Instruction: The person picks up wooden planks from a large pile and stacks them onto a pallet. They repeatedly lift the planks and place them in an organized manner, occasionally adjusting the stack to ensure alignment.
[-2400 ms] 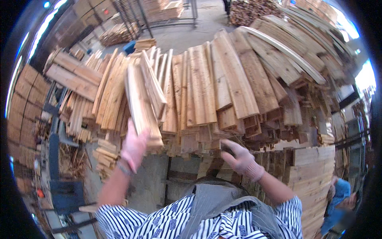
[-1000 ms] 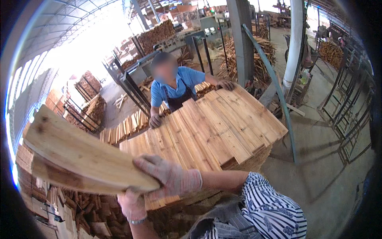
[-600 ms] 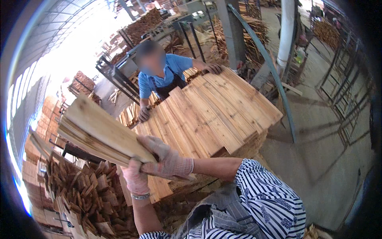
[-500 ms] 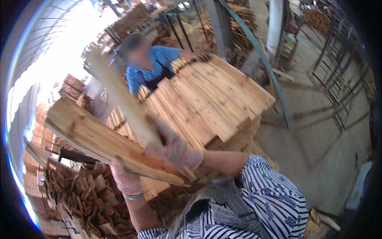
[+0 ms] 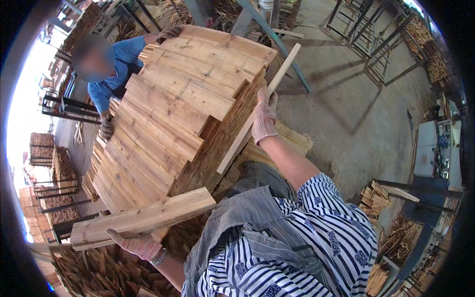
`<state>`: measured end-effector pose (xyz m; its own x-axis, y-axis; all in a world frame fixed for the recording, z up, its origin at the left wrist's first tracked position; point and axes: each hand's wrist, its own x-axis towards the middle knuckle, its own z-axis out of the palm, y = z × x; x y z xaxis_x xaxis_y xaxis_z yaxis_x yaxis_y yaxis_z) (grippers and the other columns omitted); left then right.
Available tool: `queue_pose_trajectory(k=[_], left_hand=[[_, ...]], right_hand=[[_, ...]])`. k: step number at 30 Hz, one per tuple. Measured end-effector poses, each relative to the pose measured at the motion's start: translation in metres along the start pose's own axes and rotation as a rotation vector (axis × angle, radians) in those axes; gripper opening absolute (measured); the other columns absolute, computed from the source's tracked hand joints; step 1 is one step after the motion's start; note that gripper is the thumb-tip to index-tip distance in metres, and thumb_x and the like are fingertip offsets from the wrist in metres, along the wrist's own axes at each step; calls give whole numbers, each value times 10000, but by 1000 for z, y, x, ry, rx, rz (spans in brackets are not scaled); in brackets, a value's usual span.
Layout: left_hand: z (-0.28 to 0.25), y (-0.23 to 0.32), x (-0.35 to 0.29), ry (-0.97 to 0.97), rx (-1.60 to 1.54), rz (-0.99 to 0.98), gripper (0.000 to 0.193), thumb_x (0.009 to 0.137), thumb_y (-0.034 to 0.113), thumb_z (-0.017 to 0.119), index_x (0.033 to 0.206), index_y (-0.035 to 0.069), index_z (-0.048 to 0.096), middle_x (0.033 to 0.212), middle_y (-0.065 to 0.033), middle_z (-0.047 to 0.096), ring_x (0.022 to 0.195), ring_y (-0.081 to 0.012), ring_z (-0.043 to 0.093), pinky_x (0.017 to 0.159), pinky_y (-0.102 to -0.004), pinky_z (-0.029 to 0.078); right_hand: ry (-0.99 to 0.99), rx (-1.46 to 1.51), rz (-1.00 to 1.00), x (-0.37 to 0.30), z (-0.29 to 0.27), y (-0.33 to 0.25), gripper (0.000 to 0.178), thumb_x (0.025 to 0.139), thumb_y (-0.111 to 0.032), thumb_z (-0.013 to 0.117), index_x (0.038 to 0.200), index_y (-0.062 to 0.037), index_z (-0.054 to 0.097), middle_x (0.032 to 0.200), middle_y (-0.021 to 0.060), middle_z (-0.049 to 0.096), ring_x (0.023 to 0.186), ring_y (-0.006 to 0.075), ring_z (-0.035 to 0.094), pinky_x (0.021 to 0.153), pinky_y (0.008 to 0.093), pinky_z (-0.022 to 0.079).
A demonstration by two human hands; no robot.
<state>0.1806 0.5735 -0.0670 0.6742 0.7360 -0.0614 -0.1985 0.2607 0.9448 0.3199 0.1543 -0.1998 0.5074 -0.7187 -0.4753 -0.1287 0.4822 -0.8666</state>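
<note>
Stack point(image 5: 168, 104): the top layer is covered with boards laid side by side, their right ends uneven. That portion appears done. Two boards are in hand and not set down, so handling of them is judged incomplete. No finished height is shown, so overall progress cannot be fixed.

Left board point(image 5: 148, 215): located at the near left, before the near end of the stack. Its long axis runs mainly left to right, the right end slightly farther away. Contact with the stack cannot be told, nor whether a second piece lies beneath.

Right board point(image 5: 285, 68): located at the right side of the stack, narrow face showing. Its long axis runs from near left to far right, across the stacked boards, which run from far left to near right.

Grip: the left hand point(image 5: 136, 245) grips the left board, thumb on its face, other fingers largely hidden. The right hand point(image 5: 264, 116) is closed around the right board near mid-length.

A co-worker point(image 5: 129, 50) stands at the far left, both gloved hands at the stack's edge.
</note>
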Motion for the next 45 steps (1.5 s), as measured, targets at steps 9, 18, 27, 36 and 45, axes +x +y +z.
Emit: queue_pose_trajectory(k=[9,18,27,36,45], left_hand=[[-44,10,-23,210,143,200,749,1020,587,486,1545,66,369,1522,-187,440,1350,-354,469,1131,-546,397],[-77,-4,-43,371,49,67,921,891,602,669,1559,50,356,1554,-167,400,1385,-330,432,1167,-491,344],[-74,-35,-84,506,-182,-193,797,884,596,696,1437,64,484,1363,-118,548,1212,-288,551,1096,-456,427],[-93,-95,-84,693,-555,-365,644,844,408,841,1346,105,573,1249,-70,613,1146,-277,573,1060,-463,457],[-82,-146,-6,660,-609,-427,990,855,596,757,1557,48,323,1613,-140,349,1461,-304,343,1217,-450,270]], right_hand=[[-51,5,-72,18,79,45,931,1016,-587,476,1626,-32,43,1655,245,219,1457,377,361,1168,433,323],[-25,35,-39,63,82,77,883,1039,-518,474,1624,-35,24,1657,235,201,1439,366,397,1186,442,348],[-229,99,-123,28,68,60,707,1061,-504,406,1561,-20,280,1563,187,398,1345,303,472,1173,397,347],[-263,-314,-162,37,45,50,792,1042,-630,322,1608,-81,242,1620,175,347,1390,333,452,1205,437,320],[-155,-125,-217,-17,3,-39,724,1064,-556,324,1563,-32,338,1553,203,403,1360,356,452,1166,492,366]])
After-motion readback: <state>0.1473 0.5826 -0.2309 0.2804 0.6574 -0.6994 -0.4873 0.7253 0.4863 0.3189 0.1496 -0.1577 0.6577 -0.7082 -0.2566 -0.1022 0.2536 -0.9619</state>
